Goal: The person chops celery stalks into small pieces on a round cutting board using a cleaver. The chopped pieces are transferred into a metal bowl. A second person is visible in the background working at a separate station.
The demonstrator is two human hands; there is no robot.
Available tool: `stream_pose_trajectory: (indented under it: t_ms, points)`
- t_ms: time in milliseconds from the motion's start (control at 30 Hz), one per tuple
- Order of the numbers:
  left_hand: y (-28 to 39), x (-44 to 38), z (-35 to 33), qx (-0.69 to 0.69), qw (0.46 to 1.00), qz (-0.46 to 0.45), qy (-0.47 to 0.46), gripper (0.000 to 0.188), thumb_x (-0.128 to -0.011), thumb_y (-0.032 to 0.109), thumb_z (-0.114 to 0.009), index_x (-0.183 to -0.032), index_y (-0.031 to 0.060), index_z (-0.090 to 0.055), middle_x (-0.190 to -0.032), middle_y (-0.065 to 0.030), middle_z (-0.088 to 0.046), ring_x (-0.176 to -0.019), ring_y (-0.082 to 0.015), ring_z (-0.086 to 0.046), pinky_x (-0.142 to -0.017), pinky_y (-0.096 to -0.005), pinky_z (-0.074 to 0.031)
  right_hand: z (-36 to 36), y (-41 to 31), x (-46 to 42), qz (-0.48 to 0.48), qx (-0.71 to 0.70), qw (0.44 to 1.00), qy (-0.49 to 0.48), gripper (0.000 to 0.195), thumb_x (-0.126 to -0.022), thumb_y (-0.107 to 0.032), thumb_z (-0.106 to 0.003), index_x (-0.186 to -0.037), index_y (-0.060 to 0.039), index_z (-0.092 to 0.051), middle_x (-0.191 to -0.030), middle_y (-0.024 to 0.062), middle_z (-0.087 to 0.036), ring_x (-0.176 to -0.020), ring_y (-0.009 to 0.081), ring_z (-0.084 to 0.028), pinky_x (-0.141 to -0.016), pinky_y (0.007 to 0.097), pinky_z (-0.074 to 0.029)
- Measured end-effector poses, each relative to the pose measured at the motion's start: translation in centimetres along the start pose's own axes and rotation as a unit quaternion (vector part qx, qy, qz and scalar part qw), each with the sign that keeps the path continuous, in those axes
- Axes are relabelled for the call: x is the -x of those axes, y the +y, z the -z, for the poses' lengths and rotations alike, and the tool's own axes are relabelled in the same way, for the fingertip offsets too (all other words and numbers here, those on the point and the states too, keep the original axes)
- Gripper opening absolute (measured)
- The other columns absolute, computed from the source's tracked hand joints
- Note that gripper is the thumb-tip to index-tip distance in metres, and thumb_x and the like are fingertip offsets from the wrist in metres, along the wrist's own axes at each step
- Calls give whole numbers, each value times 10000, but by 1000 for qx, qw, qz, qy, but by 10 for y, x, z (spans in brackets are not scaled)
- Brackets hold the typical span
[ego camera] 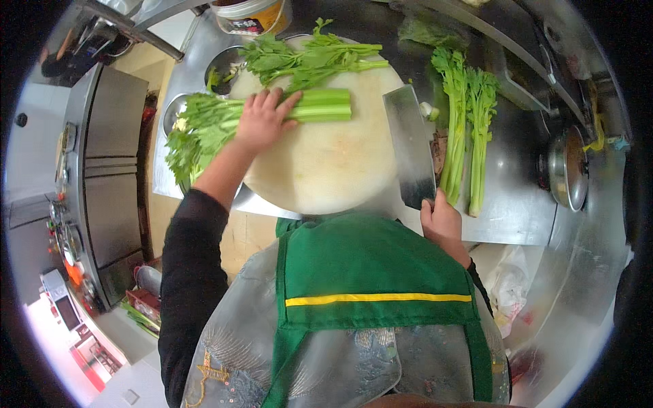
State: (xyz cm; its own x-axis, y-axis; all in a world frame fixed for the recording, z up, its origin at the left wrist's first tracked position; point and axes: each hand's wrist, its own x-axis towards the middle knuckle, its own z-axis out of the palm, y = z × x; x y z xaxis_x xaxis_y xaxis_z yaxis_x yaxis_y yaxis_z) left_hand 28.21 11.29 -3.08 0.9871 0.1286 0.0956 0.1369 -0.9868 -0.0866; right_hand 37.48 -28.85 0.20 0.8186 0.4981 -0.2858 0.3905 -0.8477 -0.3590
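My left hand (266, 120) lies palm down over a bunch of celery (326, 104), holding it against a thick round chopping board (331, 163). The cut stalk ends point right, and the leaves spread left past the board's edge. More leafy celery (301, 58) lies along the board's far side. My right hand (443, 219) grips a broad cleaver (412, 145), whose handle is hidden in the fingers. The blade is at the board's right edge, apart from the celery under my left hand. Two further celery bunches, one nearer (453, 148) and one farther right (478, 153), lie beyond it.
A steel table (520, 209) carries the board. Steel bowls (224, 61) (173, 109) stand at its left, one with vegetable scraps. A plastic bucket (250, 18) is behind. A metal pan (569, 168) sits far right; a white plastic bag (510, 285) is below.
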Motion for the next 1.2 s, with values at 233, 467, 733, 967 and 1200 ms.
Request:
stream_pose_trajectory:
  t_ms: [233,467,733,967,1200]
  points:
    - [52,4,2,-8,1000,25,2,645,-819,408,-619,-1406,237,-413,-1178,-128,-515,-1066,-292,-498,-920,-425,-390,25,-9,-11,29,-36,999,-12,328,-876,-224,-536,-1108,4,-498,-777,230,-629,-741,431,-611,-669,502,-478]
    - [106,-21,-5,12,998,47,40,659,-781,422,-649,-1367,185,-463,-1029,-106,-544,-936,-271,-527,-831,-396,-418,43,-31,-22,36,40,999,-9,256,-874,-208,-526,-1033,-8,-498,-741,223,-626,-697,419,-616,-635,497,-490]
    - [109,-25,-5,-6,999,39,20,703,-772,452,-643,-1339,74,-470,-1028,-94,-545,-927,-246,-526,-816,-378,-415,52,-39,-19,83,102,990,59,183,-861,-166,-552,-967,-32,-486,-595,168,-593,-550,377,-603,-529,461,-493]
    - [111,-26,-3,-4,999,35,33,675,-766,444,-659,-1304,72,-493,-1006,-91,-542,-899,-238,-526,-792,-375,-420,54,-64,0,148,61,987,17,158,-847,-155,-563,-890,-44,-458,-546,143,-567,-497,345,-591,-477,456,-474]
    - [107,-29,-8,-15,998,23,48,708,-732,447,-684,-1298,65,-496,-974,-77,-537,-871,-235,-535,-762,-367,-425,41,-68,3,148,71,986,25,169,-816,-142,-597,-865,-46,-466,-509,136,-533,-467,341,-568,-450,440,-451]
